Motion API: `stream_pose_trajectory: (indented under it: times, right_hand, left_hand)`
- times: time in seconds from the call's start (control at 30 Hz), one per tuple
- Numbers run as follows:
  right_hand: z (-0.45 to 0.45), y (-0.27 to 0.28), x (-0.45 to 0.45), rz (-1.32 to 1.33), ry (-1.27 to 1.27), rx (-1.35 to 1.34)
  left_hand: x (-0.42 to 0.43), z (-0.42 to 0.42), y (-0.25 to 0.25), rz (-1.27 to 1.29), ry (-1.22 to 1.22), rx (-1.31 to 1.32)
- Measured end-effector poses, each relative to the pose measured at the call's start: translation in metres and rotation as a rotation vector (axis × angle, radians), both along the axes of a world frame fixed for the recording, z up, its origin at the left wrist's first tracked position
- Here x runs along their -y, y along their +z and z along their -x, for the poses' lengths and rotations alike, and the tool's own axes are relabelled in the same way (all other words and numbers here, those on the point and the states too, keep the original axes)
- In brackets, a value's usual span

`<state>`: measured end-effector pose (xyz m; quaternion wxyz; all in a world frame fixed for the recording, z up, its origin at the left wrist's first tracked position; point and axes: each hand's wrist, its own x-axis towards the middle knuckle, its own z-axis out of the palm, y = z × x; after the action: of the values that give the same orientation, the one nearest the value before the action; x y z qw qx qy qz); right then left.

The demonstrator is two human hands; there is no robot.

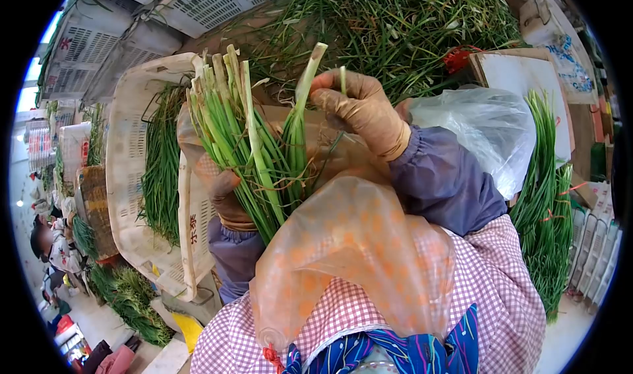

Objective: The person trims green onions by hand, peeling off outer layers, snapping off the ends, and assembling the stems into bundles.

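Observation:
My left hand [227, 202], in a brownish glove, is closed round a bunch of garlic chives [254, 156] in front of my chest. The pale cut ends point up and away, and the green leaves run down behind my plastic apron [343, 235]. Most of that hand's fingers are hidden behind the stalks. My right hand [366, 107], gloved too, is curled at the bunch's upper right with its fingertips pinched. They are at a thick pale chive stalk [308, 77] that stands above the others, and a short green piece shows between the fingers.
A large heap of loose chives [402, 24] lies ahead. A white plastic crate [128, 196] with chives stands at left. To the right are a clear plastic bag [481, 123], a white board [521, 84] and chive bundles with red ties [544, 222]. Another person [62, 249] is far left.

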<state>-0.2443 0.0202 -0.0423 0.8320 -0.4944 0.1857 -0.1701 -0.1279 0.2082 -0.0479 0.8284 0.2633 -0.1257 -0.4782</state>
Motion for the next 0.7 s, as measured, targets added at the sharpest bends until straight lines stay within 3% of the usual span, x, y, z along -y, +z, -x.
stream_pose_trajectory:
  times: [0.07, 0.13, 0.2, 0.27, 0.43, 0.63, 0.7]
  right_hand:
    - [0.000, 0.005, 0.007, 0.001, 0.055, -0.037]
    - [-0.002, 0.003, 0.012, -0.036, 0.302, 0.125]
    - [-0.006, -0.001, 0.019, 0.010, 0.385, 0.164]
    - [-0.010, -0.005, 0.022, 0.030, 0.620, 0.217]
    - [-0.005, 0.000, 0.023, 0.051, 0.554, 0.157]
    - [0.003, -0.006, 0.007, 0.021, 0.252, 0.004]
    - [0.002, -0.006, 0.003, 0.085, 0.251, -0.015]
  left_hand:
    - [-0.004, -0.005, -0.008, 0.010, -0.005, -0.015]
    - [-0.008, -0.010, -0.012, 0.030, -0.183, -0.146]
    - [-0.004, -0.008, -0.012, 0.057, -0.230, -0.223]
    - [-0.001, -0.005, -0.010, 0.084, -0.270, -0.300]
    - [0.009, -0.001, 0.005, -0.002, -0.161, -0.122]
    - [0.000, -0.013, 0.012, -0.153, -0.117, 0.168]
    - [-0.007, -0.007, -0.001, -0.170, -0.079, 0.087]
